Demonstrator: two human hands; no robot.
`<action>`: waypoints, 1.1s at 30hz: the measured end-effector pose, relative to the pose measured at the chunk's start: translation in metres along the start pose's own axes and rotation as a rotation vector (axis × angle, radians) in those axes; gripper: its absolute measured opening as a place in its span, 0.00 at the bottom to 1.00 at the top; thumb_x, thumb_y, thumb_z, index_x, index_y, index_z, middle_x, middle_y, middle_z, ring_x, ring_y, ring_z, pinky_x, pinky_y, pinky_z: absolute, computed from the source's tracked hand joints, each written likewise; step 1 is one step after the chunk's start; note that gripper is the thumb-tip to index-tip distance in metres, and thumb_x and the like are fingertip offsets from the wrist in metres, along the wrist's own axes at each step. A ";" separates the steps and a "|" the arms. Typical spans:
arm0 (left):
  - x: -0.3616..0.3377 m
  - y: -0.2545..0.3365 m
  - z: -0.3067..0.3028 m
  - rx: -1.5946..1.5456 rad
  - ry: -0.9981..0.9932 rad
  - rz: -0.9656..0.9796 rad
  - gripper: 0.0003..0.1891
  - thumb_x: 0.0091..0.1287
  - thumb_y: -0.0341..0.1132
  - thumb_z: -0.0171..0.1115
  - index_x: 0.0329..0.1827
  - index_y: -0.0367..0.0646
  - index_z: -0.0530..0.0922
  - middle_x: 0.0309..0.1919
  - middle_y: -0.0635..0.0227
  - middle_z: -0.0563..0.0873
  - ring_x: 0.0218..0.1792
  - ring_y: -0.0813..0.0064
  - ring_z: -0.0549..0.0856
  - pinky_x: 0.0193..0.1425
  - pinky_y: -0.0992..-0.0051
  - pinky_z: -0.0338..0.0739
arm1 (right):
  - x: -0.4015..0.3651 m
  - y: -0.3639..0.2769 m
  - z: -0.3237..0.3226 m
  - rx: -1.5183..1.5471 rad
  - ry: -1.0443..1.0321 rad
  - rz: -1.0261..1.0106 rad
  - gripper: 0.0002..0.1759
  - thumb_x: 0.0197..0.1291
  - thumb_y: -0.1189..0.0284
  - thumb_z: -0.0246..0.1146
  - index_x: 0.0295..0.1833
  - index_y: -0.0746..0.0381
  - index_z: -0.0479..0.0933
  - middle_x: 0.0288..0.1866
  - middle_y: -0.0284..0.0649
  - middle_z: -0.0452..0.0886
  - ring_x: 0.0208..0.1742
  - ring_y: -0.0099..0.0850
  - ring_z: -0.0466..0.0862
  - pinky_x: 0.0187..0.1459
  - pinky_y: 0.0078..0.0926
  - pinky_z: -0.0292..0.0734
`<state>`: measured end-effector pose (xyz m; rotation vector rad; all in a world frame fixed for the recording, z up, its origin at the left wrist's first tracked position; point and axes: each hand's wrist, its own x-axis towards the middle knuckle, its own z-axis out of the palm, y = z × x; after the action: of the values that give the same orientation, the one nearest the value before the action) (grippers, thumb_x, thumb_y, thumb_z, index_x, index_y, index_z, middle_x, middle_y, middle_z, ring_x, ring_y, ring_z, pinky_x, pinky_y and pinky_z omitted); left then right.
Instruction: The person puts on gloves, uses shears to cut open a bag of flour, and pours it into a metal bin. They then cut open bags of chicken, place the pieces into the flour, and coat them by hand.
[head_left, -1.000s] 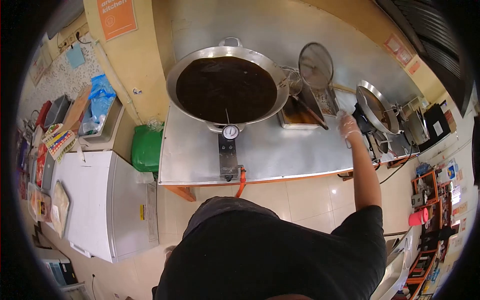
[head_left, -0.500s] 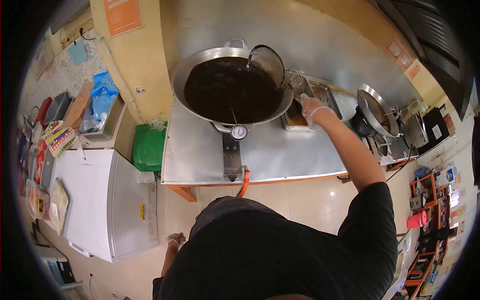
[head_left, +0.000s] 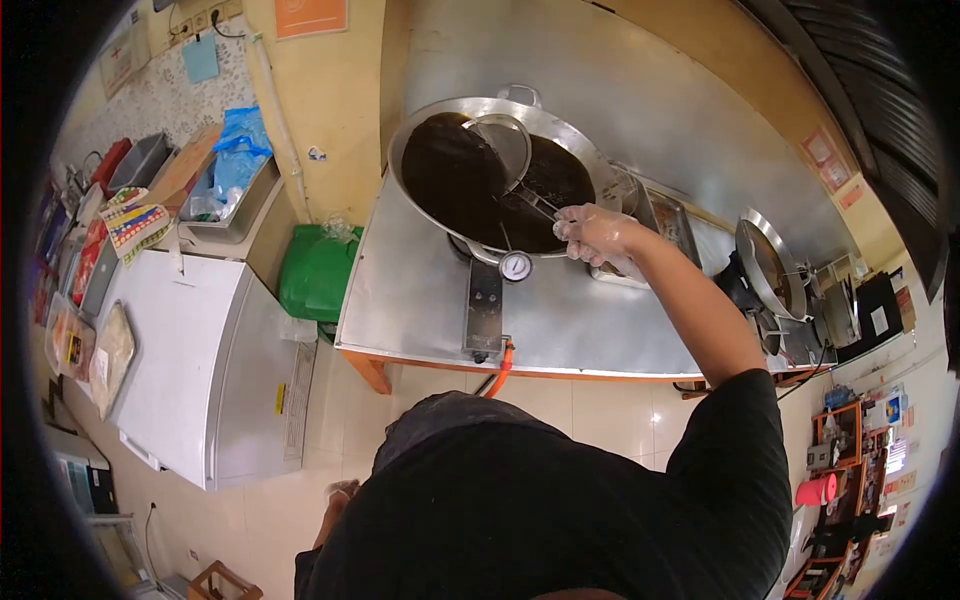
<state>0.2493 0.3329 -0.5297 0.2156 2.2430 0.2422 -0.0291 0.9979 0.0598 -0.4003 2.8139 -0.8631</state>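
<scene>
left hand [head_left: 343, 488] was seen low by the body's left side, well apart from the table [head_left: 590, 330]; nothing could be made out in it, and whether it was curled or loose could not be told. right hand [head_left: 603, 232], in a clear glove, was closed around the end of the strainer's handle [head_left: 537, 203], near the wok's right side. dial [head_left: 516, 266] was set at the wok's near rim, to the left of that hand. from the grip, the handle's long axis was angled away and leftward over the oil [head_left: 450, 170]. strainer [head_left: 503, 145] was held at its far end, inside the wok's [head_left: 412, 190] rim; contact between mesh and oil could not be confirmed. by far the nearer hand was the right. second wok [head_left: 768, 262] was placed farther right, apart from the strainer.
</scene>
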 end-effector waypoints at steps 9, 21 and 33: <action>0.013 0.011 -0.055 0.305 -0.040 0.198 0.23 0.72 0.47 0.46 0.64 0.46 0.75 0.62 0.68 0.81 0.62 0.69 0.79 0.62 0.70 0.74 | -0.091 -0.096 -0.011 0.724 -0.119 0.487 0.33 0.68 0.63 0.60 0.73 0.65 0.61 0.27 0.32 0.72 0.15 0.12 0.62 0.14 0.12 0.58; 0.048 0.016 -0.062 0.419 0.009 0.144 0.16 0.63 0.49 0.55 0.51 0.61 0.82 0.52 0.72 0.86 0.56 0.69 0.83 0.58 0.68 0.78 | -0.169 -0.089 -0.025 0.848 0.109 0.457 0.37 0.66 0.63 0.62 0.73 0.68 0.57 0.28 0.33 0.75 0.15 0.12 0.64 0.12 0.10 0.58; 0.007 0.021 -0.054 0.342 -0.130 0.063 0.20 0.65 0.53 0.53 0.54 0.57 0.83 0.53 0.68 0.86 0.56 0.62 0.83 0.58 0.61 0.77 | -0.129 0.007 -0.096 -0.655 0.176 0.546 0.36 0.62 0.71 0.61 0.73 0.71 0.56 0.45 0.59 0.82 0.44 0.49 0.85 0.40 0.42 0.80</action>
<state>0.2045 0.3497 -0.4964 0.4711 2.1384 -0.1225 0.0688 1.0932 0.1451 0.3859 3.0520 0.1480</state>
